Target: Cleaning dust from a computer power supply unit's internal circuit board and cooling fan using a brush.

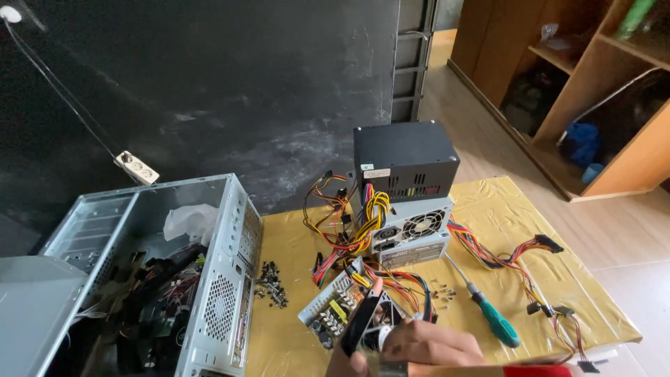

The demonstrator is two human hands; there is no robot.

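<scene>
Yellow-covered table (300, 244) carries stacked power supplies (408, 202) while both hands, left (349, 363) and right (433, 345), clench a black fan (366, 321), tilted up for viewing.

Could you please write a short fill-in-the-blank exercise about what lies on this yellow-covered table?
1. The black power supply stands on top of two ____ ones.
2. The screwdriver lying on the yellow cover has a ____ handle.
3. The open computer case stands to the ____ of the heap of small screws.
4. The hands hold a black ____.

Missing words: silver; green; left; fan
</scene>
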